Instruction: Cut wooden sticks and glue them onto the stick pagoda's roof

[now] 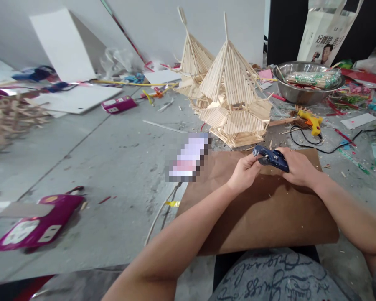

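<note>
Head view: left hand (244, 172) and right hand (299, 166) both grip a dark blue hand tool (273, 159) above a brown sheet (253, 219).
The left hand pinches one end of the tool between thumb and fingers, while the right wraps the other end; its exact working parts are too small to tell. Just beyond the sheet's far edge stands a pale stick tower (227, 79) with a pointed roof, and a second stick tower (192, 58) is close behind it, to the left. Beside the sheet's left edge lies a bright-screened device (191, 156), its display blurred. Right of the towers, a yellow glue gun (311, 121) lies on the grey floor (125, 154), near a metal bowl (301, 97) holding a clear-wrapped bundle (313, 78).
</note>
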Demonstrator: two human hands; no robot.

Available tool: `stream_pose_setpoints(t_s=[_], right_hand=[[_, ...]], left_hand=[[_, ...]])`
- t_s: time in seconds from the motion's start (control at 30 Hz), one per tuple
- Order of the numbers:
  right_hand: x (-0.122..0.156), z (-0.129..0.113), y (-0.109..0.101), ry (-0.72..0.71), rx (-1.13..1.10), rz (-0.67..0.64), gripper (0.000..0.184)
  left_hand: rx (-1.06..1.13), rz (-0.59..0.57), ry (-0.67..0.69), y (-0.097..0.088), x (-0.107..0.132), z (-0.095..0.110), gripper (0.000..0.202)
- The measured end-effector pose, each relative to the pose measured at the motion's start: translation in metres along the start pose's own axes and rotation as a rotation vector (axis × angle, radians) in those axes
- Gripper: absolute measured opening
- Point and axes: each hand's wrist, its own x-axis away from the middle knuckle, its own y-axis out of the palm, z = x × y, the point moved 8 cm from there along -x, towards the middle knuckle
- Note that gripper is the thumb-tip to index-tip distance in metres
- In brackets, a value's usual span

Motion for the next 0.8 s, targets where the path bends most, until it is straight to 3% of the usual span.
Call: stream_pose_setpoints(t_s=[0.2,0.43,0.63,0.8], right_hand=[[0.001,-0.002,-0.001,-0.082,-0.032,0.016,0.047],[-0.001,-0.005,-0.003,-0.129,-0.034,-0.004,0.045],[-0.002,-0.004,-0.001,-0.135,-0.022,-0.008,0.048],[0.001,0.005,0.004,-0.028,0.071,-0.006,0.044]], left_hand=[[-0.062,-0.045,0.085,0.001,-0.004,0.005,0.03],[-0.363,-0.072,0.366,-0.001,-0.006,0.02,0.019],[-0.509,-0.076,0.405,-0.002,-0.004,0.024,0.018],[-0.457,-0.071,0.375,0.0,0.0,0.027,0.019]])
